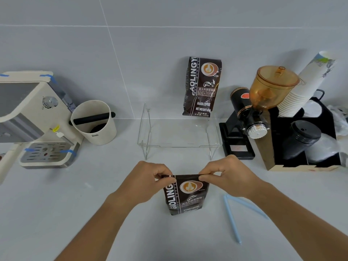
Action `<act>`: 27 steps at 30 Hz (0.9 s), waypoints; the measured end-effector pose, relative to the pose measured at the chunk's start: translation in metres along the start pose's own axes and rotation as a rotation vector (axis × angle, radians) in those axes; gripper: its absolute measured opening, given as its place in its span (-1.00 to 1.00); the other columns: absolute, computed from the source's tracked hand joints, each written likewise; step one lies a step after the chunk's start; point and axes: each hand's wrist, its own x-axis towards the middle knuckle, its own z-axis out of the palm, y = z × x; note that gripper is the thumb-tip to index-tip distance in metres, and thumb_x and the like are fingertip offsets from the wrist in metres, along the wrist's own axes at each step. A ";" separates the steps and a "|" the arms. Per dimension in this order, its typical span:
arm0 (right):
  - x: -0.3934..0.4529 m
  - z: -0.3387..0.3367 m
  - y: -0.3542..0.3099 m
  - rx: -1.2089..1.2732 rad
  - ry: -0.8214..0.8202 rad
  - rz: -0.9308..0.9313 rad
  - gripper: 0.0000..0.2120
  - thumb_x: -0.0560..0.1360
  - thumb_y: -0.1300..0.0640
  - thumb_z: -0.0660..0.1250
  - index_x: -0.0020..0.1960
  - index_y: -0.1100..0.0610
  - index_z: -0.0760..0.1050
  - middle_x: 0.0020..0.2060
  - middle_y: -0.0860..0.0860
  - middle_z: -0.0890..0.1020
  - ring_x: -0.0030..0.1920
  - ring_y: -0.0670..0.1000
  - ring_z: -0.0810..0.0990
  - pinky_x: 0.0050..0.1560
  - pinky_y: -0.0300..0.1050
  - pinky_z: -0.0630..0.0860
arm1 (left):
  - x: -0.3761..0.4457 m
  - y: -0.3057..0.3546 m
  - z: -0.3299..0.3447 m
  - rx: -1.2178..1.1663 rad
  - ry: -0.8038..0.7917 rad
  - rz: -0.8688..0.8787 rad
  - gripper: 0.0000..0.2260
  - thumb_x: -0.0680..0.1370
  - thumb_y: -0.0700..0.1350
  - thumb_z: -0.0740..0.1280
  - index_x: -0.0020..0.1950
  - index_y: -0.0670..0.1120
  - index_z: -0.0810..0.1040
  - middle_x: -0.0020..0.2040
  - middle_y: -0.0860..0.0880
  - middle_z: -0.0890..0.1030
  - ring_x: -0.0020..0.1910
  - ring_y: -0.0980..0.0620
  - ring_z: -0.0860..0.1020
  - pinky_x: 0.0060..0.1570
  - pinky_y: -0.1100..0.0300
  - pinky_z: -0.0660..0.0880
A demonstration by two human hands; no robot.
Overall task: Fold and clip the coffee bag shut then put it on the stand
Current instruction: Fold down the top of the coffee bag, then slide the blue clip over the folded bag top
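A dark brown coffee bag [185, 196] stands upright on the white counter in front of me. My left hand [148, 178] pinches the left end of its folded top edge, and my right hand [227, 176] pinches the right end. A pale blue bag clip [232, 219] lies open in a V on the counter to the right of the bag, untouched. The clear acrylic stand [178, 146] sits just beyond my hands. A second, taller coffee bag [202, 87] rests on the stand's back right part, leaning against the wall.
A cream espresso machine [33, 117] and a cream knock box [94, 121] stand at the left. At the right are a black grinder with an amber hopper [263, 102] and a black organiser [301, 140] holding paper cups and lids.
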 end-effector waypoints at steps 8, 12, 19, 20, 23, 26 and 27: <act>-0.017 -0.019 0.013 0.092 0.073 0.157 -0.84 0.47 0.18 0.40 0.02 0.04 0.67 -0.15 -0.16 0.71 -0.09 -0.28 0.65 -0.06 -0.52 0.47 | -0.013 -0.012 0.001 -0.097 0.065 -0.017 -0.78 0.49 -0.20 0.41 -0.13 0.15 0.65 -0.13 0.28 0.68 -0.12 0.22 0.63 -0.27 0.37 0.51; -0.040 -0.023 0.056 0.015 0.117 0.381 -0.86 0.47 0.15 0.41 -0.01 -0.01 0.67 -0.17 -0.20 0.69 -0.10 -0.26 0.64 -0.08 -0.49 0.48 | -0.014 -0.012 0.009 -0.121 0.143 -0.019 -0.76 0.48 -0.23 0.42 -0.12 0.16 0.65 -0.12 0.29 0.67 -0.13 0.20 0.64 -0.22 0.29 0.56; -0.081 0.000 0.129 -0.230 -0.048 0.648 -0.81 0.52 0.12 0.30 0.10 0.07 0.61 -0.03 -0.06 0.66 -0.07 -0.05 0.59 0.06 -0.21 0.48 | -0.019 -0.012 0.026 -0.235 0.259 -0.058 -0.62 0.47 -0.29 0.41 -0.11 0.26 0.61 -0.13 0.28 0.68 -0.15 0.19 0.64 -0.10 0.45 0.53; -0.088 0.006 0.138 -0.248 -0.060 0.671 -0.81 0.51 0.12 0.31 0.10 0.06 0.61 -0.02 -0.04 0.66 -0.07 -0.05 0.58 0.05 -0.19 0.49 | -0.020 -0.011 0.029 -0.271 0.278 -0.074 -0.61 0.46 -0.30 0.41 -0.13 0.26 0.62 -0.16 0.28 0.68 -0.17 0.20 0.64 -0.11 0.46 0.52; -0.099 0.020 0.154 -0.252 -0.056 0.762 -0.79 0.48 0.10 0.35 0.12 0.02 0.58 -0.01 -0.03 0.61 -0.03 0.02 0.59 0.07 -0.08 0.55 | -0.021 -0.010 0.034 -0.370 0.316 -0.110 -0.63 0.46 -0.34 0.41 -0.17 0.19 0.63 -0.23 0.22 0.70 -0.25 0.21 0.63 -0.15 0.45 0.51; -0.103 0.030 0.160 -0.362 -0.105 0.763 -0.81 0.50 0.11 0.31 0.10 0.02 0.56 0.01 0.01 0.59 -0.01 0.08 0.57 0.04 -0.01 0.56 | -0.022 -0.012 0.038 -0.448 0.319 -0.145 -0.63 0.48 -0.35 0.37 -0.16 0.17 0.64 -0.21 0.14 0.71 -0.23 0.15 0.63 -0.13 0.39 0.54; -0.103 0.032 0.161 -0.397 -0.124 0.756 -0.84 0.50 0.11 0.29 0.06 0.03 0.57 -0.02 0.02 0.59 -0.03 0.09 0.57 0.02 0.00 0.57 | -0.022 -0.012 0.039 -0.467 0.321 -0.152 -0.64 0.49 -0.35 0.36 -0.15 0.15 0.64 -0.20 0.12 0.71 -0.21 0.14 0.63 -0.13 0.38 0.54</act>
